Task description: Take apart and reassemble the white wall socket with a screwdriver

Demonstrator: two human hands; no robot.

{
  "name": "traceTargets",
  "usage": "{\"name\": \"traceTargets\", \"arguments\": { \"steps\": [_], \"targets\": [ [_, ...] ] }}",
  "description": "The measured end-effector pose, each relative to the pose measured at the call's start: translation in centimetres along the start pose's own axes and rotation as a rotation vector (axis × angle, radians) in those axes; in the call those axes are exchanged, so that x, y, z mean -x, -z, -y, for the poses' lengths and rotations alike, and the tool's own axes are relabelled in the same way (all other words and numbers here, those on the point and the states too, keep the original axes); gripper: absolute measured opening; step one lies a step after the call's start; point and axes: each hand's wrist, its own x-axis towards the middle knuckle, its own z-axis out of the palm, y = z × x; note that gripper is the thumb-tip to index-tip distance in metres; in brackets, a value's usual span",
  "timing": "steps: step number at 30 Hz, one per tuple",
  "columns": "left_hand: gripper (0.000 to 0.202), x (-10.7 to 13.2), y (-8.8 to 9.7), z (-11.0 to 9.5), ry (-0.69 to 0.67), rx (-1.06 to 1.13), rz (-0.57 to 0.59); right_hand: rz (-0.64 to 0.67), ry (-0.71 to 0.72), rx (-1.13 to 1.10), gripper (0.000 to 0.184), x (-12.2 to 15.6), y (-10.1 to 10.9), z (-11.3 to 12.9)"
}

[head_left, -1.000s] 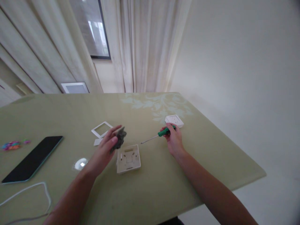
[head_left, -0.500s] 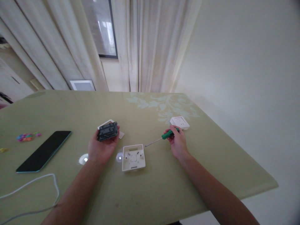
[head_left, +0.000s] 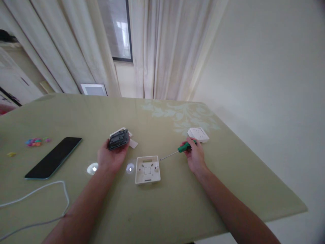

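Nearest me on the head view, a white cable (head_left: 62, 182) loops across the lower left of the green tabletop (head_left: 162, 210). At the middle, the square white box (head_left: 147, 179) rests with its open side up, slots and small posts showing inside; I cannot make out whether its floor carries lettering. Two pale round discs (head_left: 130, 168) lie to its left, one on each side of my left wrist. Further left is a dark tablet (head_left: 53, 158).

My left hand (head_left: 111, 157), palm up, holds the dark grey module (head_left: 118, 139) above the table, its ribbed face showing; any moulded writing is too small for me to read. My right hand (head_left: 194, 153) is closed around the green handle of the screwdriver (head_left: 185, 147), the shaft pointing left, tip close to the box's far right corner; I cannot tell if they touch.

Behind my left hand lie a white frame (head_left: 130, 133), mostly hidden, and a small white plate (head_left: 133, 144). Just beyond my right hand sits a white socket (head_left: 199, 134), its outlet holes visible, any print unreadable. Curtains (head_left: 170, 51) hang past the far edge.
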Motion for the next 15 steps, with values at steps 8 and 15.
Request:
{"name": "traceTargets", "arguments": {
  "steps": [8,15],
  "targets": [
    [0.043,-0.21,-0.43,-0.06,-0.035,-0.002,-0.034,-0.016,-0.006,0.000,0.055,0.15,-0.22,0.04],
    [0.040,-0.03,-0.60,-0.10,-0.055,-0.049,-0.023,-0.018,-0.006,-0.002,0.059,0.21,-0.15,0.15]
  ]
}}
